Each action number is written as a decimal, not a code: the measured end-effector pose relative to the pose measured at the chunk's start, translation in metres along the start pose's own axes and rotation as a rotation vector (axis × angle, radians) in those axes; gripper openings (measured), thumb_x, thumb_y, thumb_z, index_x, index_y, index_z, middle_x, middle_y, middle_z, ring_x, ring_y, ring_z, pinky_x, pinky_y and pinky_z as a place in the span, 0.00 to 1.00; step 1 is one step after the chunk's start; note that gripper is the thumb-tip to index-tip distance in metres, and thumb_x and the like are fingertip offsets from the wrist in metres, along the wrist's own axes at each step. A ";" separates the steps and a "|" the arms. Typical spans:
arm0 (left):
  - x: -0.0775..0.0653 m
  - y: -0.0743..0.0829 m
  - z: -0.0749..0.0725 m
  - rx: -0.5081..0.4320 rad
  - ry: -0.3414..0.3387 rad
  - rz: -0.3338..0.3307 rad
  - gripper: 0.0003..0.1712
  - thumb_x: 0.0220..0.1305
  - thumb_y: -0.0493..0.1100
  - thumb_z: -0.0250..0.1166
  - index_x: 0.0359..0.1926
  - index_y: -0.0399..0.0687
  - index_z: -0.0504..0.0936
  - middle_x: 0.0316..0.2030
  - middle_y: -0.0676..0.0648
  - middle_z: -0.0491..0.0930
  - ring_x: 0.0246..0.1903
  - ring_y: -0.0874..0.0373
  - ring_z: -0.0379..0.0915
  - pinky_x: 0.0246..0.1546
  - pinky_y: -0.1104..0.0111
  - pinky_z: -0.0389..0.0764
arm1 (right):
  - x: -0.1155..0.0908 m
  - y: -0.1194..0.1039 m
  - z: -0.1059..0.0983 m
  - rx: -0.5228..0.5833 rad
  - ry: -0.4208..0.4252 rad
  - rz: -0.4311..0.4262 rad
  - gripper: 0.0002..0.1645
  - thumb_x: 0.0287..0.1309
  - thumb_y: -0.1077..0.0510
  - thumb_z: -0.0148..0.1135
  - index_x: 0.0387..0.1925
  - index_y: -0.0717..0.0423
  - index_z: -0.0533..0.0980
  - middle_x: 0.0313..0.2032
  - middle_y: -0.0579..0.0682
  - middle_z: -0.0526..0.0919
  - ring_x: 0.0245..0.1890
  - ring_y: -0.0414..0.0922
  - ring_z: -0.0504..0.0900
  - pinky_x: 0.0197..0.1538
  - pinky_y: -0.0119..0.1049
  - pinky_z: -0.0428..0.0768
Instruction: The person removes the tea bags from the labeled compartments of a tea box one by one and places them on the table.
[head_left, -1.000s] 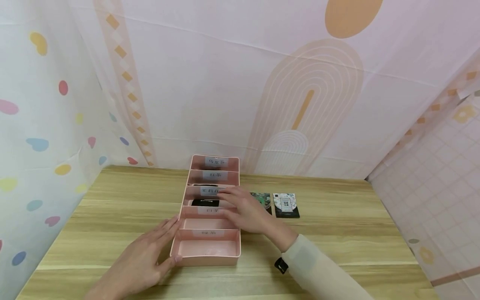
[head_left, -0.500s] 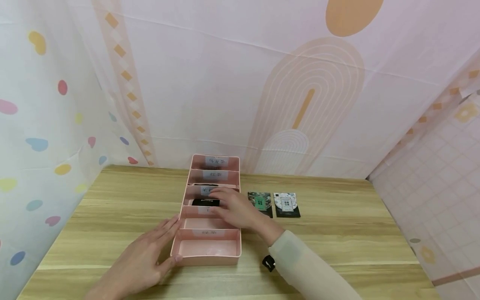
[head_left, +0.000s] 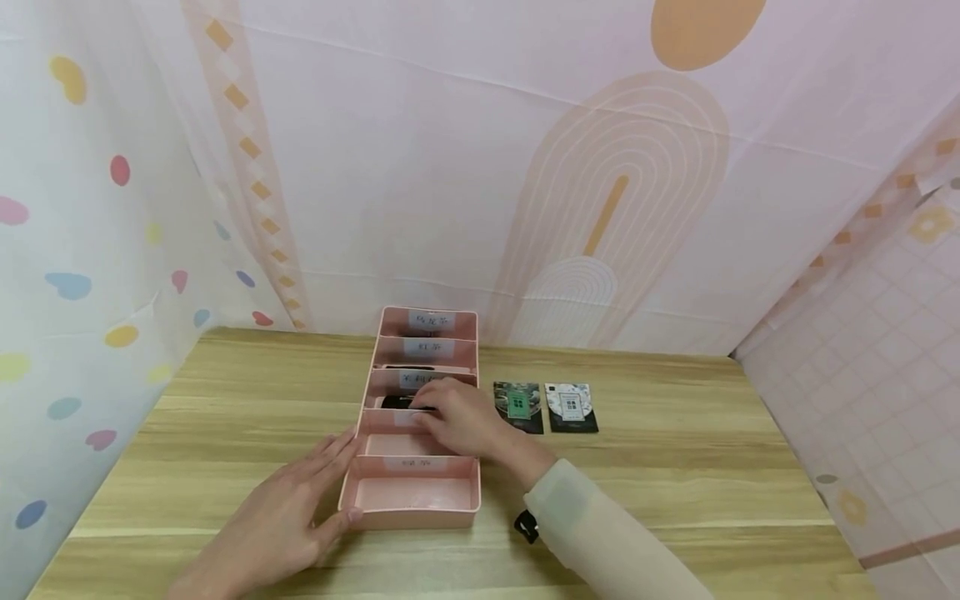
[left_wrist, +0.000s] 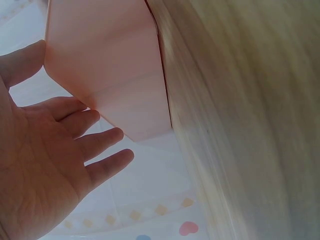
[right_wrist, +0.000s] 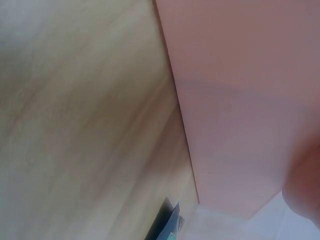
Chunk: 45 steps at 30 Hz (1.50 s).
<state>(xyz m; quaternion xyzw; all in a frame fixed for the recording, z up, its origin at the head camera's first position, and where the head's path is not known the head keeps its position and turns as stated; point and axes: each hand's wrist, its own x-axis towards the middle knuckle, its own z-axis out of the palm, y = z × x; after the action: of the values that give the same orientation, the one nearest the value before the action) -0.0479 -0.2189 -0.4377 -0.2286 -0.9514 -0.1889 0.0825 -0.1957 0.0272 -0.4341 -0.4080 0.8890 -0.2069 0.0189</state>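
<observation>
A long pink divided box (head_left: 408, 521) with paper labels on its dividers stands on the table. My left hand (head_left: 288, 504) rests against its left side, thumb at the near corner; the left wrist view shows its fingers (left_wrist: 107, 142) mostly straight along the wall. My right hand (head_left: 465, 421) reaches over the right rim into the middle compartment. Its fingers are bent down at a black sachet (head_left: 393, 402) lying there; their tips are partly hidden, so a pinch cannot be confirmed. Just right of the box lie a green patterned tea sachet (head_left: 517, 406) and a white-and-black tea sachet (head_left: 572, 407).
The wood-grain table (head_left: 675, 500) extends on both sides of the box. A patterned cloth backdrop (head_left: 420, 167) rises behind the table's far edge, with similar cloth on the left and right. A small black strap piece (head_left: 527, 527) hangs by the right sleeve (head_left: 600, 525).
My right hand has slid left, further over the middle compartment, its fingers now over part of the black sachet. The green sachet has come fully into sight. My left hand has stayed put.
</observation>
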 end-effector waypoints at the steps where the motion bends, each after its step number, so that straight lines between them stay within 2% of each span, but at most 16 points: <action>1: 0.000 0.000 0.000 0.002 0.001 0.000 0.44 0.66 0.54 0.72 0.74 0.35 0.70 0.74 0.37 0.69 0.69 0.37 0.70 0.61 0.42 0.78 | 0.000 0.000 0.000 -0.005 0.004 -0.004 0.13 0.74 0.53 0.64 0.51 0.50 0.88 0.53 0.45 0.87 0.57 0.41 0.82 0.60 0.33 0.80; 10: 0.000 -0.001 0.001 0.002 0.002 0.005 0.44 0.66 0.55 0.72 0.74 0.35 0.70 0.73 0.37 0.69 0.69 0.36 0.70 0.61 0.42 0.77 | -0.001 0.000 0.001 -0.012 0.031 -0.019 0.10 0.73 0.55 0.65 0.47 0.51 0.89 0.47 0.43 0.89 0.52 0.41 0.85 0.55 0.33 0.82; 18: 0.000 -0.001 0.001 0.002 -0.006 0.000 0.44 0.66 0.55 0.72 0.75 0.35 0.70 0.74 0.37 0.68 0.70 0.36 0.69 0.62 0.42 0.77 | -0.002 -0.003 0.001 0.043 0.068 0.038 0.07 0.71 0.56 0.68 0.44 0.51 0.89 0.45 0.44 0.90 0.50 0.40 0.85 0.55 0.34 0.82; 25: 0.001 -0.001 0.001 -0.002 -0.018 -0.010 0.45 0.66 0.55 0.72 0.75 0.35 0.69 0.75 0.37 0.68 0.71 0.37 0.68 0.63 0.42 0.76 | -0.003 -0.004 0.002 0.140 0.116 0.099 0.04 0.67 0.56 0.72 0.41 0.49 0.89 0.44 0.43 0.90 0.44 0.36 0.85 0.48 0.30 0.82; 31: 0.001 -0.001 0.001 -0.005 -0.014 -0.009 0.45 0.66 0.55 0.72 0.75 0.35 0.69 0.75 0.37 0.68 0.70 0.37 0.68 0.63 0.42 0.76 | -0.004 -0.002 0.004 0.204 0.132 0.105 0.04 0.66 0.57 0.72 0.42 0.49 0.89 0.42 0.42 0.90 0.38 0.32 0.82 0.42 0.25 0.78; 39: 0.001 -0.001 0.001 0.001 -0.010 -0.011 0.45 0.65 0.55 0.72 0.75 0.35 0.70 0.74 0.37 0.68 0.70 0.37 0.69 0.62 0.42 0.77 | -0.006 -0.001 0.004 0.277 0.137 0.130 0.06 0.67 0.59 0.70 0.43 0.48 0.89 0.42 0.40 0.89 0.33 0.33 0.78 0.38 0.27 0.76; 45: 0.000 0.000 0.002 0.007 -0.003 -0.009 0.44 0.65 0.54 0.72 0.74 0.35 0.71 0.74 0.37 0.69 0.70 0.38 0.69 0.62 0.43 0.78 | -0.008 -0.001 0.002 0.406 0.140 0.160 0.07 0.69 0.60 0.68 0.44 0.49 0.88 0.41 0.39 0.88 0.28 0.35 0.75 0.33 0.28 0.76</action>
<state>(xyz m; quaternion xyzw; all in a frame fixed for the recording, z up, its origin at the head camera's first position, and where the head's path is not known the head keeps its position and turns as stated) -0.0481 -0.2186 -0.4392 -0.2246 -0.9532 -0.1858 0.0809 -0.1888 0.0320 -0.4364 -0.3086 0.8578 -0.4073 0.0551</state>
